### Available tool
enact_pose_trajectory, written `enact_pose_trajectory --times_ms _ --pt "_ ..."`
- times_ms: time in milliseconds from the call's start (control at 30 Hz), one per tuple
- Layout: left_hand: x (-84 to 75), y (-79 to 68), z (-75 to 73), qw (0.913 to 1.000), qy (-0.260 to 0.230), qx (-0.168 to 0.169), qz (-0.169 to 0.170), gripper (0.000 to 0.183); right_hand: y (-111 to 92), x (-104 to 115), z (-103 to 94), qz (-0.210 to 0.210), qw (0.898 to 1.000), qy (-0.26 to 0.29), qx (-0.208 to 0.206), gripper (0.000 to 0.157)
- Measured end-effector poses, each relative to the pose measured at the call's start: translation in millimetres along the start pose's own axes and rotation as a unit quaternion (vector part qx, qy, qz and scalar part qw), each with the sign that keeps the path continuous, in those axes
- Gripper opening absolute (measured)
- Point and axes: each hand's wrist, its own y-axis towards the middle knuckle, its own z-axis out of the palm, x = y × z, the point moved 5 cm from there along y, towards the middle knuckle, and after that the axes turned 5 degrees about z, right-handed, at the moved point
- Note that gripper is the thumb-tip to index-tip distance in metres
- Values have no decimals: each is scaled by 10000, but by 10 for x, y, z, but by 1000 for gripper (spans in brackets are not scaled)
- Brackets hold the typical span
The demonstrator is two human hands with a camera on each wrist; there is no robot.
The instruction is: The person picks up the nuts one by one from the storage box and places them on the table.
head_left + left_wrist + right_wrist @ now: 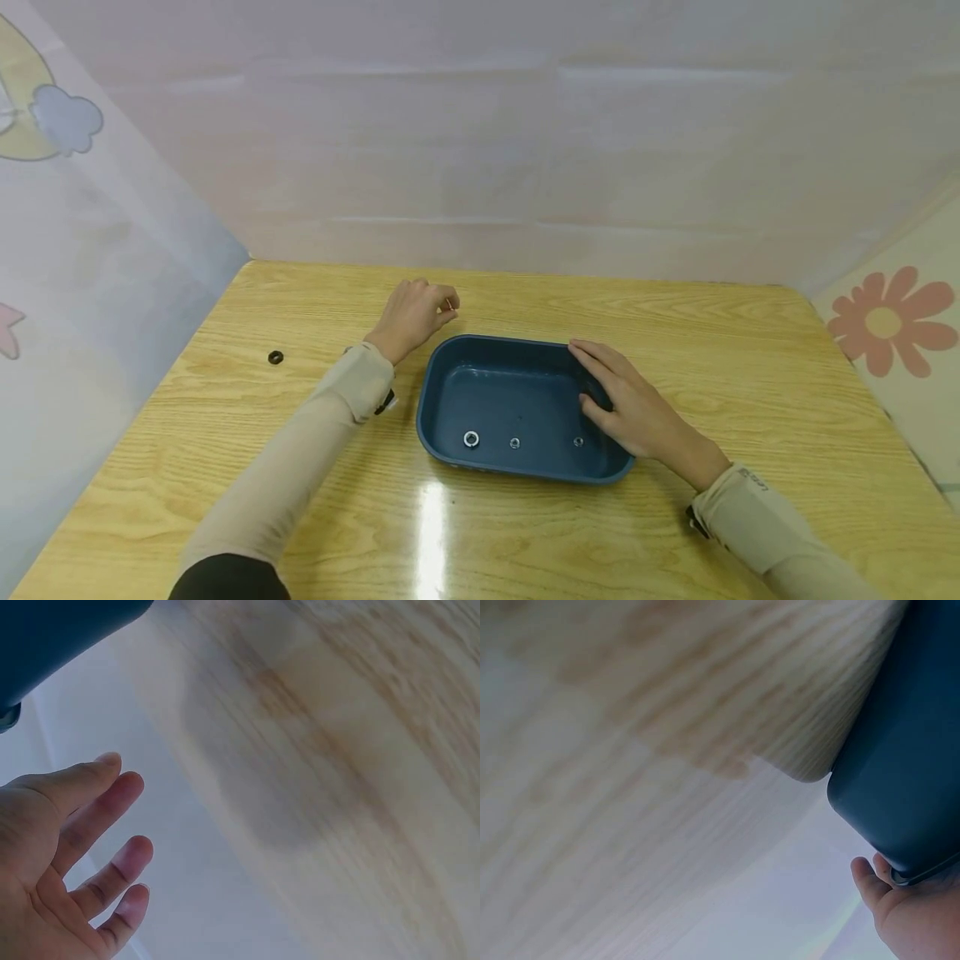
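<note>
A dark blue tray (517,392) sits on the wooden table; three silver nuts lie on its floor, one larger nut (471,439) at left and smaller nuts (514,443) toward the right. My left hand (416,315) hovers beyond the tray's back left corner. Its thumb and index fingertips are close together, with a thin bright line between them; I cannot tell whether they pinch something. In the left wrist view the other fingers spread loosely. My right hand (630,408) rests over the tray's right end, fingers straight with tips at the back rim, thumb inside.
A black nut (276,357) lies on the table (697,333) at left. Another small piece (347,350) shows partly behind my left cuff. Printed cloth walls (480,167) stand at the back and both sides.
</note>
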Motion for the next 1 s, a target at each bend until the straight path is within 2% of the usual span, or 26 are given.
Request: enact_pose_trajectory --times_ms 467,733,1000 --pt "38 79 185 9998 -51 217 3 10 -20 4 10 67 10000 -57 0 70" --pt "16 86 214 9991 138 396 -91 14 -34 16 7 44 10000 -8 -36 71" --pt "-5 85 263 9989 156 446 4 12 -44 27 11 99 9999 55 14 71"
